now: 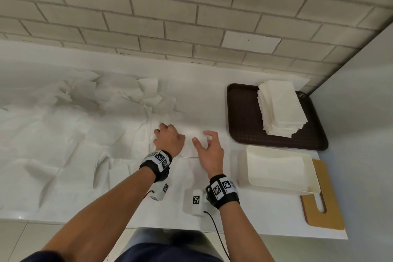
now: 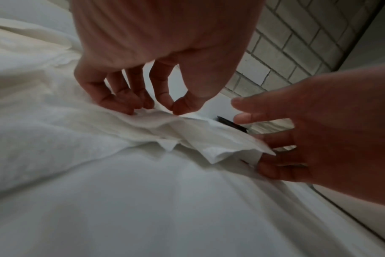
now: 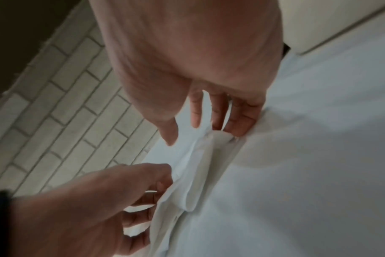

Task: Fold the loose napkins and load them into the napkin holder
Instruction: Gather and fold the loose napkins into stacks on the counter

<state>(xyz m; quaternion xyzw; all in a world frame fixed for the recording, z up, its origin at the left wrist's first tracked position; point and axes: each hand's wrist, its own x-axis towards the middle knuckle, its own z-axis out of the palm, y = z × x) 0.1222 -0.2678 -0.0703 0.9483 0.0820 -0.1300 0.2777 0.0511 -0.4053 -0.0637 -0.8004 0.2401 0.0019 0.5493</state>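
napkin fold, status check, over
Left hand pinches napkin; right hand open, fingertips on it. Fold underway. Napkin holder unobstructed.

Two bare arms reach out, side by side.

The left hand [image 1: 169,140] is bent at the knuckles, and its fingertips [image 2: 130,108] and thumb pinch the napkin [image 2: 200,139]. The right hand [image 1: 209,149], just to the right of that napkin, has its fingers [image 3: 240,121] spread and nearly straight, with their tips touching the napkin's edge. Both wrists wear black bands.
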